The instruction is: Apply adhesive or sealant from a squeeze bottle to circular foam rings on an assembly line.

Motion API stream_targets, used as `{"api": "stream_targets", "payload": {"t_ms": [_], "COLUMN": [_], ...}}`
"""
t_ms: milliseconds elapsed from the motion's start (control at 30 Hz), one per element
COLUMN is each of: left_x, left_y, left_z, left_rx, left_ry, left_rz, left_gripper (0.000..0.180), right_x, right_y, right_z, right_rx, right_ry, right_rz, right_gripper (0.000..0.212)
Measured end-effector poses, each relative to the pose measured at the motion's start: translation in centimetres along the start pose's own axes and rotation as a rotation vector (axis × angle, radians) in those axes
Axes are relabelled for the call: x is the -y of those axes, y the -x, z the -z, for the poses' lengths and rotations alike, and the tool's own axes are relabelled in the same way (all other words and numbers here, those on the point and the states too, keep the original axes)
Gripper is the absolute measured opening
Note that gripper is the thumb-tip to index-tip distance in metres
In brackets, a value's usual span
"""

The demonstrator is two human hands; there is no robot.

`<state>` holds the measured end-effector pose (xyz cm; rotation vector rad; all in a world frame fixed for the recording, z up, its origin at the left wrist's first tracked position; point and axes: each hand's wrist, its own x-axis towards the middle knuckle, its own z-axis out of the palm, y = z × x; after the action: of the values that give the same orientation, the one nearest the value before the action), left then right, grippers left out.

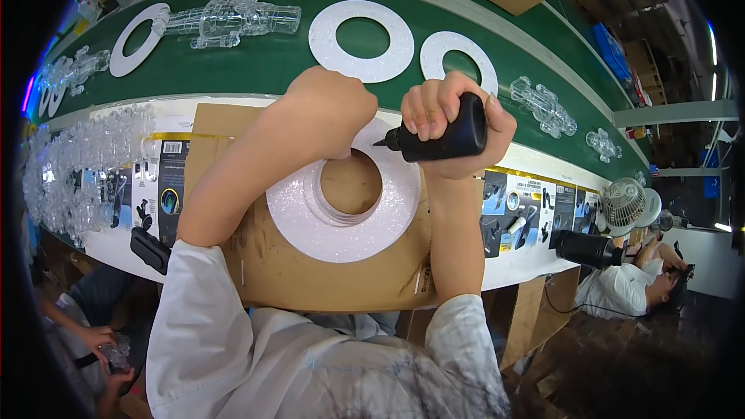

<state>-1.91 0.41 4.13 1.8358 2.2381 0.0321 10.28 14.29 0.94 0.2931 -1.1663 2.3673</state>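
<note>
A glossy white ring-shaped disc (345,244) with a raised collar around its centre hole lies on brown cardboard in front of me. My left hand (330,109) is curled over its far left part. The thumb tip shows at the collar, while the other fingertips are hidden. In my right hand (431,105) is a black squeeze bottle (469,128), tipped sideways with its pointed nozzle toward the left. That nozzle is over the far side of the disc, close to my left hand; I cannot tell whether it touches.
Flat white rings (326,39) and clear plastic bodies (244,22) lie along the green surface beyond. Many clear parts (85,163) pile up at left. A black bottle (586,250) and a fan (623,202) are at right. Other people sit at both sides.
</note>
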Motion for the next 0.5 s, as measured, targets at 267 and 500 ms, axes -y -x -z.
{"api": "stream_targets", "payload": {"t_ms": [267, 500], "left_x": [0.05, 0.15], "left_y": [-0.01, -0.06], "left_z": [-0.07, 0.01], "left_rx": [0.010, 0.018], "left_ry": [-0.016, -0.037], "left_rz": [-0.003, 0.002], "left_gripper": [0.028, 0.024], "right_x": [-0.12, 0.04], "right_y": [-0.05, -0.06], "right_z": [0.15, 0.13], "right_rx": [-0.007, -0.018], "right_ry": [0.023, 0.023], "right_rz": [-0.012, -0.048], "right_gripper": [0.040, 0.040]}}
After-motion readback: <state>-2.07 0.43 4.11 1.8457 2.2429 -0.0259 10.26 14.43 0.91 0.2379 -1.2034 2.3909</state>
